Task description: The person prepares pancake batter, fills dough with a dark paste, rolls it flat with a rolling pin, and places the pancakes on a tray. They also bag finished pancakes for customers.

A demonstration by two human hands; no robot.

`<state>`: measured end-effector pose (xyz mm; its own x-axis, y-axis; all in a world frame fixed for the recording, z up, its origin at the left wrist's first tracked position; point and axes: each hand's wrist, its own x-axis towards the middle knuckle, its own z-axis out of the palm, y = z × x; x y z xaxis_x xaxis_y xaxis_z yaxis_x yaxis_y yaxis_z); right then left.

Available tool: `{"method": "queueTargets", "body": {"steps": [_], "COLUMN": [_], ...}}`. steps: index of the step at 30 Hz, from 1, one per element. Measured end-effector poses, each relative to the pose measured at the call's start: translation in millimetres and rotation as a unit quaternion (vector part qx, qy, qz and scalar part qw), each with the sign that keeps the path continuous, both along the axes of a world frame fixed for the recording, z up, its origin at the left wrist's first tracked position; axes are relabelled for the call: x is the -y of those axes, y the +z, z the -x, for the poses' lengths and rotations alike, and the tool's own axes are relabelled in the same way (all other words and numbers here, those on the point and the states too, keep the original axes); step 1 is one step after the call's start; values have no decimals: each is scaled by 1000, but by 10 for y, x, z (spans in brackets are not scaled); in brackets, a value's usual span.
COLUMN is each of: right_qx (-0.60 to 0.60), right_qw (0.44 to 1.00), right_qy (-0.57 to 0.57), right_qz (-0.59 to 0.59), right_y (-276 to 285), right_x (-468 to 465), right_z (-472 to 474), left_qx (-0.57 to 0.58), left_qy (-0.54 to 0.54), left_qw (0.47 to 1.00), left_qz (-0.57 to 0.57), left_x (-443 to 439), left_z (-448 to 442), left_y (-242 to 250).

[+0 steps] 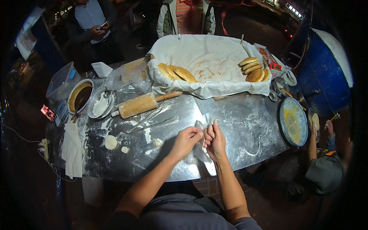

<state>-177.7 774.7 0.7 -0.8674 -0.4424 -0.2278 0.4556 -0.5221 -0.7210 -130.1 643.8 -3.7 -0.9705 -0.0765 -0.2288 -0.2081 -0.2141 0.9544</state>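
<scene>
Above the metal worktable, my two hands meet around a thin translucent plastic bag. My left hand pinches at it with thumb and fingers drawn together. Curled fingers of my right hand grip the bag, the thumb pointing up; part of the bag hangs below, and what is inside it is hidden. Left of my hands lie a round of dough and two small dough pieces, one of them nearer my left wrist. Beyond these are metal tongs and a wooden rolling pin.
A cloth-lined tray holds flatbreads at both ends. Bowls of brown paste and white powder stand left; a wide bowl overhangs the right edge. A co-worker works beside a blue drum. Two people stand opposite.
</scene>
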Motion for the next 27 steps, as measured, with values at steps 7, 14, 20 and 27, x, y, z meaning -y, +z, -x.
{"method": "queueTargets", "body": {"steps": [7,14,20,27], "right_qx": [-116,-41,-8,-165], "right_qw": [984,998,999,972], "right_qy": [-2,3,43,42], "right_qz": [-137,-54,24,-162], "right_y": [145,263,279,105], "right_x": [-5,-25,-75,86], "right_z": [-81,-97,-84,-194], "left_qx": [-62,-151,-122,-42], "left_qy": [82,105,64,-6], "left_qw": [994,964,988,999], "left_qz": [48,191,68,-17], "left_x": [33,36,113,186], "left_z": [-19,-70,-74,-75], "left_y": [142,285,232,-66]}}
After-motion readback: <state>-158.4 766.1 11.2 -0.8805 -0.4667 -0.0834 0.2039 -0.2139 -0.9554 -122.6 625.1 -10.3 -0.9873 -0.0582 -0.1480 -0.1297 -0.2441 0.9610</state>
